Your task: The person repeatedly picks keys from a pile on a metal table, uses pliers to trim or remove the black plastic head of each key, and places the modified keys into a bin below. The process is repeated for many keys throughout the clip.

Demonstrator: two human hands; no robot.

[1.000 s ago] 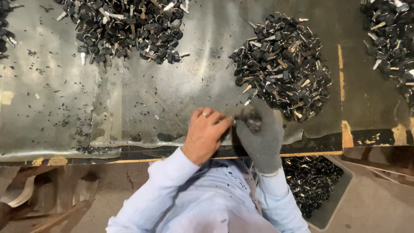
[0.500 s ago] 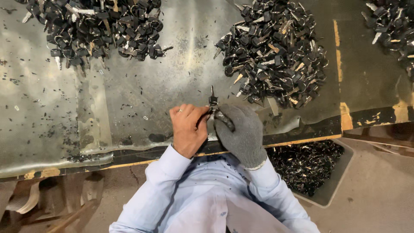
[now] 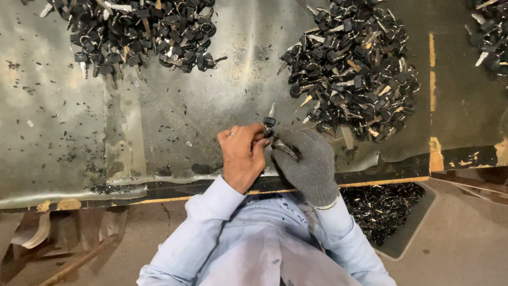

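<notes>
Both hands [image 3: 275,153] closed around key [image 3: 270,121]

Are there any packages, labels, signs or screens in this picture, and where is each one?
None is in view. There are only heaps of black-headed keys on a metal sheet, and a bin of dark scraps below the table edge.

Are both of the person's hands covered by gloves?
No: only the right hand wears a grey knit glove; the left hand is bare, both at a black-headed key.
</notes>
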